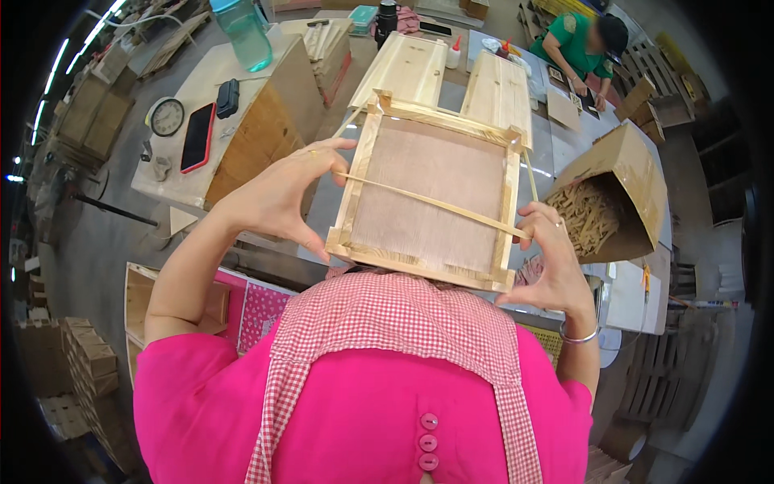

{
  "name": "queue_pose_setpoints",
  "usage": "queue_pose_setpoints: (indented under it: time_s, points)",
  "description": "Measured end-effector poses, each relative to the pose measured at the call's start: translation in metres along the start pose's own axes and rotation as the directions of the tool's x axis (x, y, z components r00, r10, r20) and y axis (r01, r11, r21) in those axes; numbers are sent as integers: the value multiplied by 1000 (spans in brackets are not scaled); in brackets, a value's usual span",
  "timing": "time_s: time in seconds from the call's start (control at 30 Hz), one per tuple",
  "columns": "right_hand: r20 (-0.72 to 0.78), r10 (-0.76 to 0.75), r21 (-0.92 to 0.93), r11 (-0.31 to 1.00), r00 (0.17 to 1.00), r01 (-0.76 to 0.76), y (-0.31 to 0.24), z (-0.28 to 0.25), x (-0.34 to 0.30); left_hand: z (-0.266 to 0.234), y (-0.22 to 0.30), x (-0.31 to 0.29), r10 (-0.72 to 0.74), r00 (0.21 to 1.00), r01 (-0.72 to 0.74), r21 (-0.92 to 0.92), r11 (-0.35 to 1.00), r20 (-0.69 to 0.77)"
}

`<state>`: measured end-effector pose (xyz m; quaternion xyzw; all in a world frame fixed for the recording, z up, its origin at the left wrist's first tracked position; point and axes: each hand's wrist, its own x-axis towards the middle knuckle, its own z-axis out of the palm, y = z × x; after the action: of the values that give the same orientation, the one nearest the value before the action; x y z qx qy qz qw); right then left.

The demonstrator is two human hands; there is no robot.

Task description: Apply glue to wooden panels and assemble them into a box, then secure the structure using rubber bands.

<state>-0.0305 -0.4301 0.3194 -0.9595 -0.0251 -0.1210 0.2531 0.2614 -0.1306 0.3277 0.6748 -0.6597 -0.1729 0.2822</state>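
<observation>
A shallow wooden box (435, 181), with pale raised rails around a thin plywood panel, stands tilted before me. Across its panel runs a tan rubber band (435, 199), pulled taut between my two hands. My left hand (278, 189) has the band at its bent index finger, while its thumb is by the box's near left corner. My right hand (556, 262) holds the other end of the band at the right rail, thumb near the lower right corner. More band stretches show beyond the box's left and right sides.
Two pale wooden boards (496, 89) lie behind the box. A cardboard carton (625, 173) of tan bands lies open at right. On the left bench are a phone (198, 139), clock (167, 117) and teal bottle (244, 36). A person in green (576, 48) works at the far right.
</observation>
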Motion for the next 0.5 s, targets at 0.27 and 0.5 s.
queue_pose_setpoints:
  time_s: [0.27, 0.5]
  points:
    - [-246, -179, -193, 972, 953, 132, -8, 30, -19, 31, 15, -31, 136, 965, -73, 271, 960, -223]
    - [-406, -172, -120, 984, 897, 134, 13, 61, -23, 66, 4, -33, 218, 888, -16, 447, 895, -405]
